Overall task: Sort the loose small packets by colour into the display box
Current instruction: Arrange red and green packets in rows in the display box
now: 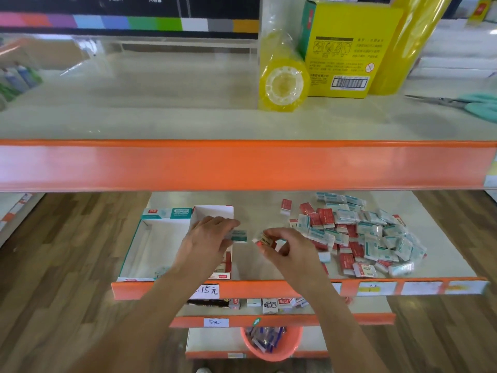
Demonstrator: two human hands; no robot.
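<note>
- Left hand [208, 238]: forearm reaches in from the front edge of the middle shelf [258, 208], palm down, over the right-hand compartment of the white cardboard display box with teal trim [150, 238]. Fingers curled, pinching a small teal-and-white packet [238, 236] at the fingertips, just past the box's right wall.
- Right hand [285, 247]: forearm comes in from the front right, wrist bent, fingers arched downward. Thumb and fingertips pinch a small red-and-white packet [265, 241] just above the shelf surface, between the box and the pile.
- The two hands are near each other, not touching.
- Display box: sits at the shelf's front left, against the orange front lip [255, 288]. Left compartment shows mostly bare white floor; right compartment holds red packets [224, 266] near its front end, partly hidden by the left wrist.
- Loose heap of small red and teal packets [360, 235]: on the right half of the same shelf; one red packet [286, 206] lies apart toward the back edge.
</note>
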